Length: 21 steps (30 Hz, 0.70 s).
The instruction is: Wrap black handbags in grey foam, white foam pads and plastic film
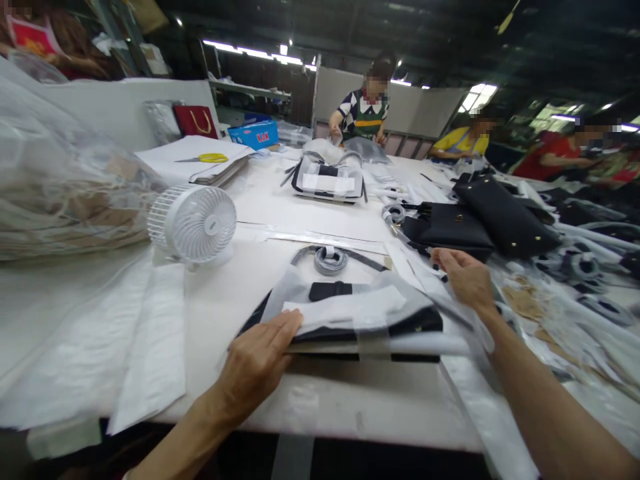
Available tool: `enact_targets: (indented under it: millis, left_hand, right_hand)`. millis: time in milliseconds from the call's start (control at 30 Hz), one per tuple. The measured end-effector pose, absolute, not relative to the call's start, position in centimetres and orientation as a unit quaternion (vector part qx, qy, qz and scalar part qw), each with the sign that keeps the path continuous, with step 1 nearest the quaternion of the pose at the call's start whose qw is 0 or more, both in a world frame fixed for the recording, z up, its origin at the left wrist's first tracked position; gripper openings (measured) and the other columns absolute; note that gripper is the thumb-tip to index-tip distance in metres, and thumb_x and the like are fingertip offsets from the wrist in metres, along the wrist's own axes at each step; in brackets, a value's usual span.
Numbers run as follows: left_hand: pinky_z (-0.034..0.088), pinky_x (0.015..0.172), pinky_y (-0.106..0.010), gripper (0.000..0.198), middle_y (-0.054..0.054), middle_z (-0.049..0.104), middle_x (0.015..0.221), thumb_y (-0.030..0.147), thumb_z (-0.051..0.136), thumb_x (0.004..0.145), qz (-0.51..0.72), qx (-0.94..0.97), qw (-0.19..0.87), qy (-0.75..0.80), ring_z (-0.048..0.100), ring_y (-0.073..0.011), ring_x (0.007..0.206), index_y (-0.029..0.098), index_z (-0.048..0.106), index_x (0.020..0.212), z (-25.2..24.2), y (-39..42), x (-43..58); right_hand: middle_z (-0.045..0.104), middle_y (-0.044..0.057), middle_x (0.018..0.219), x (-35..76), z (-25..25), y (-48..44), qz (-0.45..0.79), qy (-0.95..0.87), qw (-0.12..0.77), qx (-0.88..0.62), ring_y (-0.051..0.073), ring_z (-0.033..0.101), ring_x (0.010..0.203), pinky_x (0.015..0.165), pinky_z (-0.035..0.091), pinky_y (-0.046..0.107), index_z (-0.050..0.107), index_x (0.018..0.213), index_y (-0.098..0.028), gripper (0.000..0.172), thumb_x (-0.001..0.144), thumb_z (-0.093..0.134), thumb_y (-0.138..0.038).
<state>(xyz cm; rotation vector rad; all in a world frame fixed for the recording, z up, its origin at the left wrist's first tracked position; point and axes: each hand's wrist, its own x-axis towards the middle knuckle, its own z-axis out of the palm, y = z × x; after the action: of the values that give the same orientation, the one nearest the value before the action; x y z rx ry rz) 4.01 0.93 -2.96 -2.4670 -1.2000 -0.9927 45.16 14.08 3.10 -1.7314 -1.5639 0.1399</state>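
Note:
A black bag (350, 320) wrapped in white tissue paper lies flat on the table in front of me. My left hand (260, 360) presses flat on its left edge, fingers stretched out over the paper. My right hand (465, 277) reaches to the right past the bag's far corner, fingers curled down onto thin paper beside a pile of black bags (450, 230). A coiled grey strap (330, 260) lies just beyond the wrapped bag.
A small white fan (193, 223) stands at left beside a clear plastic sack (60, 187). Yellow scissors (207, 158) rest on stacked paper, near a blue box (254, 135). Another wrapped bag (327, 180) lies farther back. Several people work at the table's far side.

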Motion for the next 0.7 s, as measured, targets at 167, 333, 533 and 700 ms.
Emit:
enact_targets:
  millis: [167, 333, 533, 700]
  left_hand:
    - [0.052, 0.099, -0.034, 0.041, -0.011, 0.065, 0.131, 0.001, 0.040, 0.094, -0.326, -0.860, 0.192, -0.342, 0.059, -0.0239, 0.125, 0.009, 0.059, 0.130, -3.6, 0.6, 4.6]
    - [0.053, 0.097, -0.037, 0.037, -0.012, 0.063, 0.133, 0.009, 0.037, 0.100, -0.312, -0.870, 0.209, -0.319, 0.056, -0.0284, 0.127, 0.008, 0.062, 0.128, -4.0, 0.2, 4.5]
    - [0.054, 0.096, -0.037, 0.037, -0.011, 0.064, 0.132, 0.010, 0.036, 0.101, -0.322, -0.861, 0.209, -0.335, 0.057, -0.0279, 0.126, 0.009, 0.063, 0.126, -4.4, 0.0, 5.0]
    - [0.056, 0.094, -0.037, 0.038, -0.012, 0.065, 0.130, 0.010, 0.035, 0.101, -0.335, -0.847, 0.215, -0.353, 0.058, -0.0283, 0.123, 0.008, 0.063, 0.126, -4.5, 0.3, 5.5]
  right_hand:
    - [0.076, 0.005, 0.090, 40.4, 7.4, 14.4, 0.096, -0.668, 0.385, -0.629, 0.022, 0.068, 0.084, 0.080, 0.051, 0.032, 0.075, 0.092, -0.020, 0.031, 0.082, 0.063, -0.047]
    - [0.075, 0.000, 0.083, 30.8, 6.0, 15.9, 0.205, -0.844, 0.091, -0.487, 0.017, 0.067, 0.077, 0.073, 0.047, 0.025, 0.077, 0.087, -0.022, 0.020, 0.087, 0.059, -0.030]
    - [0.075, 0.008, 0.095, 25.1, 2.6, 17.9, 0.135, -0.865, -0.084, -0.476, 0.022, 0.068, 0.091, 0.081, 0.047, 0.029, 0.077, 0.098, -0.019, 0.026, 0.086, 0.054, -0.015]
    - [0.070, 0.013, 0.115, 25.2, 2.2, 18.1, 0.083, -0.874, -0.104, -0.467, 0.024, 0.065, 0.107, 0.089, 0.047, 0.033, 0.063, 0.128, -0.019, 0.042, 0.089, 0.049, -0.011]
